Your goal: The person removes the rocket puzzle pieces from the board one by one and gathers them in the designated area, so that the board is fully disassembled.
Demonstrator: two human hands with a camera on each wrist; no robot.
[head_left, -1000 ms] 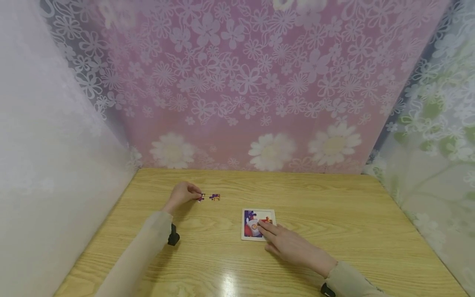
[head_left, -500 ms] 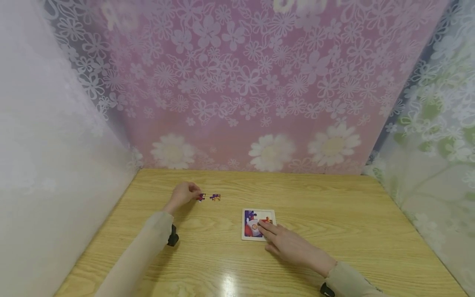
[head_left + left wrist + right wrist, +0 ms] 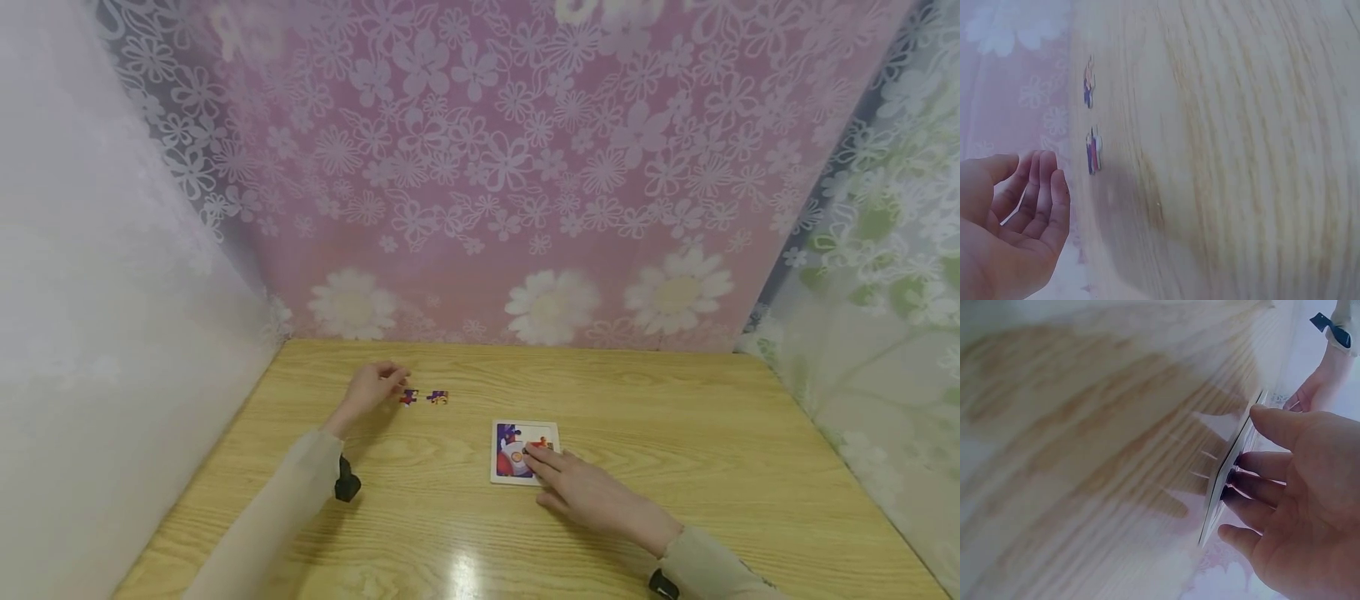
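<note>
My left hand (image 3: 372, 385) is just left of two loose jigsaw pieces near the back of the table. Its fingers are loosely bent and hold nothing, as the left wrist view shows. The nearer piece (image 3: 408, 397) is purple and red; beside it lies a purple and orange piece (image 3: 438, 397). My right hand (image 3: 592, 496) rests its straight fingers (image 3: 1254, 489) on a square jigsaw board (image 3: 495, 454) with a pale frame. Part of a picture fills the board, with a white gap at its upper middle. The hand hides the board's lower right corner.
The wooden table (image 3: 420, 517) meets a pink flowered backdrop (image 3: 465, 250) at its far edge. Pale walls stand at the left (image 3: 135, 333) and the right (image 3: 885, 333). Each wrist carries a small black device, such as the left one (image 3: 347, 482).
My left fingers have let go of the purple and red piece and drawn slightly up and away from it. The right hand stays on the board.
</note>
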